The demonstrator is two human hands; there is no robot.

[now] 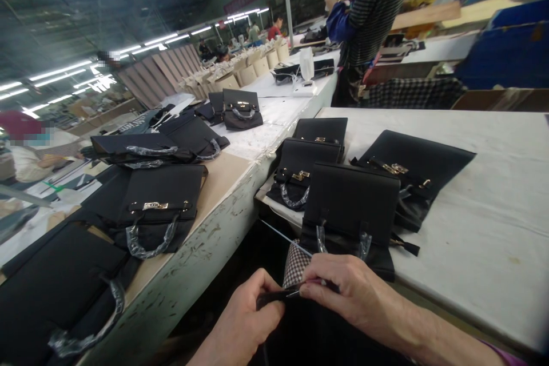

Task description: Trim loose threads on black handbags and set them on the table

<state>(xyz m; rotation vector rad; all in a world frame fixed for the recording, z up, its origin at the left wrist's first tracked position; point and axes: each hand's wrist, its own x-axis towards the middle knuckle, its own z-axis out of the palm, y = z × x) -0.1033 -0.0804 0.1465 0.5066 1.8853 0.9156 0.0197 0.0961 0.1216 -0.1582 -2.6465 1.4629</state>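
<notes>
Low in the head view, my left hand (253, 314) and my right hand (349, 291) meet over a narrow black strap (274, 295). Thumb and fingers of my left hand pinch its left part. My right hand is closed on the other end, where a small shiny bit shows between the fingertips. A thin pale cord (283, 233) runs down to my right hand, next to a checked cloth (295, 264). Just beyond my hands a black handbag (349, 194) lies at the table edge, its handle wrapped in clear plastic. Dark material below my hands is hard to make out.
Several more black handbags with gold clasps lie on the white table (484, 229) and on the long bench (227, 206) at left. A gap separates the two. Farther back are a row of beige bags (246, 74), a standing person (377, 6) and a pole (287, 0).
</notes>
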